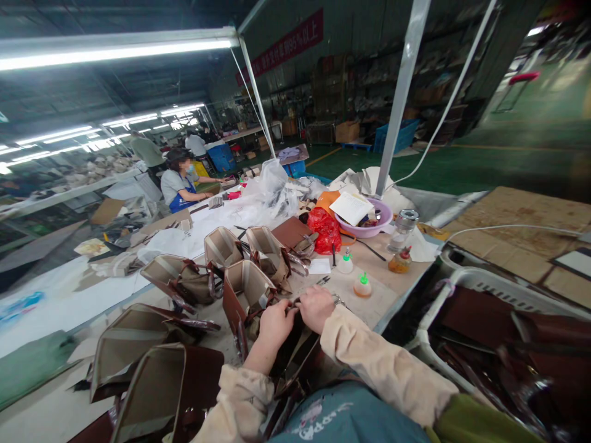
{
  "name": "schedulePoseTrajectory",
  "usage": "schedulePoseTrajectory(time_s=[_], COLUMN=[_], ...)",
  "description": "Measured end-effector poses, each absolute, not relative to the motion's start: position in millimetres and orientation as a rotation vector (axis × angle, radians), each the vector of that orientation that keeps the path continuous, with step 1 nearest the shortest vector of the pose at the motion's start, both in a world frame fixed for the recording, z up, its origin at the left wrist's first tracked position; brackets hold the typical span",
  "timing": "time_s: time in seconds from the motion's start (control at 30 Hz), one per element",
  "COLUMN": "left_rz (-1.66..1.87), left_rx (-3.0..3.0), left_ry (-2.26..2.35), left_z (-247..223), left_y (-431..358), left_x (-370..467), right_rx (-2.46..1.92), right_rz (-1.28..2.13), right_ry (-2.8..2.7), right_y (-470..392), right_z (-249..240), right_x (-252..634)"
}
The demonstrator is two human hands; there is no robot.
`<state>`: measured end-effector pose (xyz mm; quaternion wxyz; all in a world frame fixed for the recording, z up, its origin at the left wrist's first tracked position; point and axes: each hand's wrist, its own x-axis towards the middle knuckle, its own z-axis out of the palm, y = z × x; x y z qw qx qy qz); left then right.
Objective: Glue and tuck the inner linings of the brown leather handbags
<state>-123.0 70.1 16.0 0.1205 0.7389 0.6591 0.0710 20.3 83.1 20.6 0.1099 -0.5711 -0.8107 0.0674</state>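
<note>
- Both hands work at the table's (385,292) near edge, close to its right corner, right in front of the apron (351,415).
- The left hand (276,325) is closed to a narrow pinch, thumb and fingertips on a dark strip (294,304).
- The right hand (316,307), fingers curled, grips the same strip just beside the left; the two nearly touch.
- The strip seems to belong to the dark straps (300,357) hanging between the forearms, though the hands hide where it joins.
- It looks light and bendable, likely leather-like: it should fold easily, give little slip and not break, though a hard nail could mark it.
- Best hold is probably at the strip's edges, a pinch from each side, leaving the middle in sight.
- The open brown bag (236,301) just beyond the left hand looks stiffer; its upright side panel or rim would be the sounder grip, since its clear-wrapped straps may slide.
- Leftward, toward the table's left edge, more open bags (203,375) stand close, so sideways room there is tight.
- Rightward, the scissors (340,301) lie just beside the right hand, with a green-capped bottle (362,287) farther out, likely easy to tip.
- Past the table's right edge sits a white basket (422,337), its rim near the right sleeve.
</note>
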Motion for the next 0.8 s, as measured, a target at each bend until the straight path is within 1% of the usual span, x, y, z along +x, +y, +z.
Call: schedulePoseTrajectory(time_s=[0.4, 0.8], left_rz=[0.146, 0.256], left_rx=[2.129, 2.134], left_ry=[1.98, 1.904], left_z=[13, 9], left_y=[74, 73], left_x=[-115, -116], right_rx=[-1.621, -1.658], right_rz=[0.218, 0.172], right_ry=[-2.374, -2.337], right_y=[78, 84], right_z=[21, 17], right_x=[31, 28])
